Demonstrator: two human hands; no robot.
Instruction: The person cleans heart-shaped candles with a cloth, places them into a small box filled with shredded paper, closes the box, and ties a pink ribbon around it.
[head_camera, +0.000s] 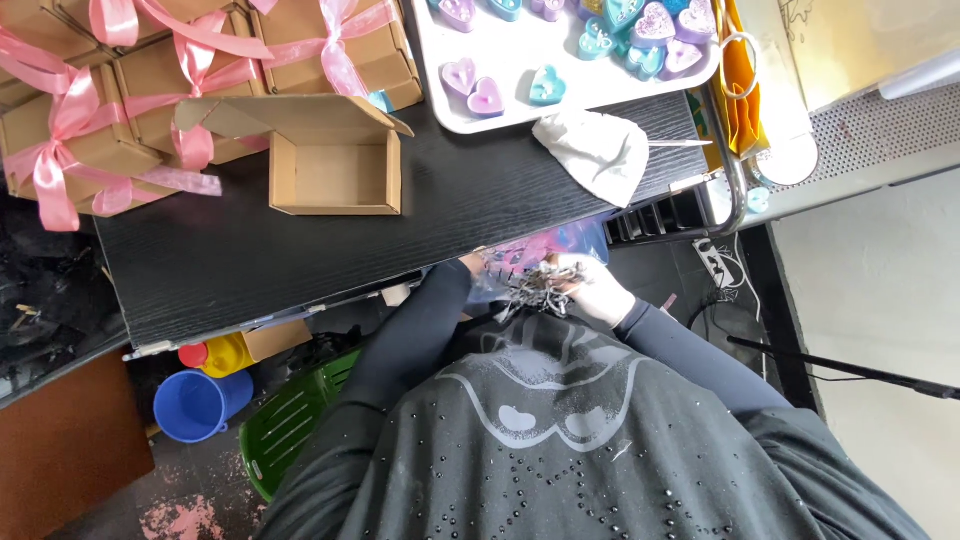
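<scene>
At the near edge of a black surface (300, 250), just above the lap of a person in a dark studded top, a tuft of grey shredded paper filler (530, 290) sits gathered between two hands. The right hand (595, 290) curls its fingers around the tuft from one side; the left hand (475, 268) is mostly hidden behind the shreds and a clear plastic bag (560, 245), so whether it pinches or merely steadies cannot be told. The filler looks feather-light, springy and loose, likely to shed strands, and is best taken as a bunched clump from underneath rather than by single strips. Farther up the surface an open brown cardboard box (335, 160) stands empty with its lid flap raised. Beyond it, closed boxes tied with pink ribbon (90, 130) crowd the far left corner. To the right, a white tray (560, 60) carries heart-shaped candles in purple, pink and turquoise, with a crumpled white cloth (595, 150) just beside its near edge. Below the surface, a blue bucket (195, 405) and a green plastic basket (290, 420) rest on the floor.
</scene>
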